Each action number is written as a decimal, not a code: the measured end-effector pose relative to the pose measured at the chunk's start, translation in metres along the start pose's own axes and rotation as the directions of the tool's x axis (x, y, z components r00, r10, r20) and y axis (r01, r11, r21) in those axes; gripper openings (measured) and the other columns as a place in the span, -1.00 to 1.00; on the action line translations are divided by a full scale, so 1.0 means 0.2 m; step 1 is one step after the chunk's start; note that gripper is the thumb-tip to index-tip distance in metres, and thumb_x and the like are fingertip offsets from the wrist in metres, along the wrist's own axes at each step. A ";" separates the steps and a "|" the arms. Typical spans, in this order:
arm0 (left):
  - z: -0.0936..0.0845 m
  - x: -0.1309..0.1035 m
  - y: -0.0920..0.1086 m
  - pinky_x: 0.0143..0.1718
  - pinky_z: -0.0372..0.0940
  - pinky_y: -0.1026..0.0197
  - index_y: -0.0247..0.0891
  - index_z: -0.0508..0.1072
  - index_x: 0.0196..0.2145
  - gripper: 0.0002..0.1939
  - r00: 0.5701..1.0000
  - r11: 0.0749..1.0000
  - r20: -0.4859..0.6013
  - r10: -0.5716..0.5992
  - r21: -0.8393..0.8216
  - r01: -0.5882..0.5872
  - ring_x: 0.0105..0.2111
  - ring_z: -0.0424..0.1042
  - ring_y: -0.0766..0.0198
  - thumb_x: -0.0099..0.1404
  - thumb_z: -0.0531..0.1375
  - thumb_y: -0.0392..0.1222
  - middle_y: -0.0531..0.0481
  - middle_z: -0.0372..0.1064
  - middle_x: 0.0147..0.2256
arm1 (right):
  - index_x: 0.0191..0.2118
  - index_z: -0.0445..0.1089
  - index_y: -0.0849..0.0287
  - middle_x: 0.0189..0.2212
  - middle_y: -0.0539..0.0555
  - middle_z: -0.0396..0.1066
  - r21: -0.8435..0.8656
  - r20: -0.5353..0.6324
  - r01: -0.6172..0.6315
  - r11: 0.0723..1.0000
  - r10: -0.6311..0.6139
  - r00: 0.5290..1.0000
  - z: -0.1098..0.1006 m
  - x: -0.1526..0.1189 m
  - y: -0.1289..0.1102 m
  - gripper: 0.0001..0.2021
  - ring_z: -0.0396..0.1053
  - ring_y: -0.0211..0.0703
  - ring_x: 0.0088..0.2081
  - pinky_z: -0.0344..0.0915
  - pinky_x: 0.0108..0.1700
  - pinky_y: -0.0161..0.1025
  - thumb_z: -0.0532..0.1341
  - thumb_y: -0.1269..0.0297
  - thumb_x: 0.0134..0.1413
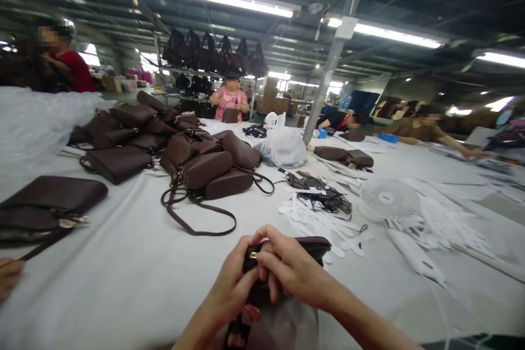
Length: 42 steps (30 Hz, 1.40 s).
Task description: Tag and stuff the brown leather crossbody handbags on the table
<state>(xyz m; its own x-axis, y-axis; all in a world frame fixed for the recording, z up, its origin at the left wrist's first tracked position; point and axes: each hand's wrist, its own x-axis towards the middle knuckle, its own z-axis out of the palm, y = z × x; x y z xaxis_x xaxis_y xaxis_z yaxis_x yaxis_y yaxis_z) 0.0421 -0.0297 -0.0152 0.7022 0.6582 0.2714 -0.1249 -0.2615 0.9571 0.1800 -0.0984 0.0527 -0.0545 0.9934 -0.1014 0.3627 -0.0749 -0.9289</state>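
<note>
Close in front of me a dark brown handbag (314,246) is in my hands, its lower part near my lap. My left hand (238,273) is closed on the bag's left end. Thumb and fingers of my right hand (285,265) pinch at a small gold metal piece (253,255) by the bag's top edge. Whether that piece is a zip pull or a clasp cannot be made out. My fingers hide much of the bag's top. Below my left hand hangs a reddish-brown piece (251,314), blurred.
Brown handbags (209,169) lie piled ahead, one strap looping toward me. Right are black straps or tags (320,194), white paper strips (311,221) and a white fan (388,199). Another person's hand (10,276) is at the left edge, near a bag (53,199). Several people work farther off.
</note>
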 end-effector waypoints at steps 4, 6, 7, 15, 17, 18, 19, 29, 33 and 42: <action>0.00 0.03 0.02 -0.13 0.22 0.18 -0.22 0.32 -0.10 -0.77 0.997 0.997 -0.012 -0.077 -0.020 0.076 -0.19 0.34 0.18 0.27 0.13 -0.22 0.00 0.38 -0.21 | -0.07 0.36 0.09 -0.62 -0.15 0.30 -0.314 0.008 0.022 0.949 -0.021 1.000 -0.16 -0.01 -0.07 -0.74 0.30 -0.30 -0.58 0.17 -0.51 -0.38 0.21 0.25 0.09; 0.00 0.04 0.03 -0.12 0.21 0.18 -0.22 0.32 -0.11 -0.77 0.996 0.996 -0.007 -0.085 -0.034 0.085 -0.18 0.34 0.18 0.24 0.13 -0.27 0.00 0.37 -0.20 | -0.11 0.44 0.10 -0.47 -0.04 0.41 -0.530 -0.064 0.104 0.842 -0.162 0.985 -0.23 -0.02 -0.11 -0.77 0.36 -0.24 -0.42 0.22 -0.35 -0.33 0.22 0.22 0.11; 0.01 0.05 0.04 -0.11 0.20 0.18 -0.22 0.32 -0.12 -0.76 0.996 0.996 -0.004 -0.086 -0.041 0.085 -0.17 0.33 0.18 0.23 0.13 -0.29 0.00 0.37 -0.19 | -0.09 0.46 0.11 -0.35 0.03 0.44 -0.609 -0.073 0.134 0.782 -0.223 0.972 -0.25 -0.02 -0.12 -0.77 0.38 -0.20 -0.32 0.24 -0.26 -0.29 0.19 0.21 0.15; 0.04 0.07 0.06 -0.18 0.18 0.20 -0.20 0.20 -0.12 -0.76 0.991 0.991 -0.019 -0.133 -0.036 0.132 -0.24 0.26 0.23 0.26 0.11 -0.19 0.05 0.26 -0.27 | -0.22 0.51 0.11 -0.31 0.05 0.47 -0.759 0.090 0.157 0.632 -0.138 0.986 -0.27 0.07 -0.15 -0.80 0.38 -0.13 -0.26 0.16 -0.25 -0.28 0.24 0.13 0.11; 0.04 0.07 0.06 -0.23 0.18 0.22 -0.20 0.17 -0.12 -0.75 0.991 0.990 -0.025 -0.134 -0.038 0.133 -0.27 0.24 0.24 0.24 0.10 -0.20 0.06 0.23 -0.29 | -0.28 0.49 0.14 -0.33 0.04 0.46 -0.795 0.059 0.131 0.592 -0.140 0.988 -0.26 0.10 -0.14 -0.85 0.35 -0.15 -0.30 0.10 -0.31 -0.29 0.28 0.20 0.03; 0.05 0.07 0.05 -0.24 0.17 0.22 -0.20 0.17 -0.12 -0.74 0.991 0.991 -0.033 -0.131 -0.035 0.130 -0.28 0.23 0.25 0.23 0.10 -0.21 0.06 0.23 -0.30 | -0.31 0.47 0.15 -0.35 0.04 0.45 -0.810 0.053 0.123 0.574 -0.137 0.989 -0.26 0.10 -0.14 -0.87 0.33 -0.16 -0.32 0.07 -0.34 -0.29 0.29 0.25 0.00; 0.05 0.07 0.05 -0.24 0.17 0.22 -0.20 0.17 -0.12 -0.73 0.991 0.992 -0.043 -0.127 -0.031 0.126 -0.28 0.23 0.25 0.21 0.10 -0.24 0.06 0.23 -0.30 | -0.33 0.46 0.15 -0.37 0.03 0.44 -0.816 0.054 0.123 0.564 -0.137 0.989 -0.26 0.11 -0.14 -0.90 0.31 -0.17 -0.34 0.04 -0.36 -0.29 0.28 0.29 -0.02; 0.04 0.08 0.06 -0.27 0.14 0.25 -0.23 0.22 -0.19 -0.84 0.989 0.992 -0.068 -0.128 -0.012 0.128 -0.28 0.20 0.26 0.25 0.10 -0.25 0.07 0.23 -0.32 | -0.38 0.33 0.15 -0.47 -0.06 0.30 -0.684 0.101 0.077 0.726 -0.010 0.995 -0.25 0.13 -0.18 -0.87 0.20 -0.25 -0.42 0.01 -0.42 -0.34 0.18 0.44 -0.16; 0.05 0.08 0.04 -0.22 0.17 0.24 -0.23 0.22 -0.18 -0.84 0.986 0.992 -0.110 -0.124 -0.035 0.121 -0.25 0.24 0.25 0.28 0.11 -0.24 0.05 0.28 -0.29 | -0.21 0.34 0.15 -0.38 0.00 0.39 -0.730 0.077 0.122 0.673 -0.097 0.992 -0.22 0.12 -0.16 -0.77 0.28 -0.19 -0.35 0.09 -0.33 -0.30 0.17 0.44 -0.07; 0.11 0.07 0.03 -0.21 0.22 0.20 -0.20 0.21 -0.20 -0.87 0.939 0.988 -0.313 -0.143 0.007 0.153 -0.29 0.34 0.22 0.27 0.08 -0.23 0.03 0.34 -0.32 | -0.36 0.38 0.10 -0.41 0.11 0.48 -0.722 -0.185 0.056 0.689 -0.272 0.944 -0.14 -0.07 0.04 -0.74 0.42 -0.07 -0.39 0.23 -0.34 -0.20 0.00 0.18 0.26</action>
<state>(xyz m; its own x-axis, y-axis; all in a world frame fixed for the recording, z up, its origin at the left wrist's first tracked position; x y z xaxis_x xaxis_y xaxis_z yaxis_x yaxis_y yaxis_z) 0.0674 -0.0379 -0.0072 0.4576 0.8765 0.1495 -0.0115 -0.1623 0.9867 0.2102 -0.1105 0.0568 0.0225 0.9746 0.2226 0.9189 0.0676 -0.3886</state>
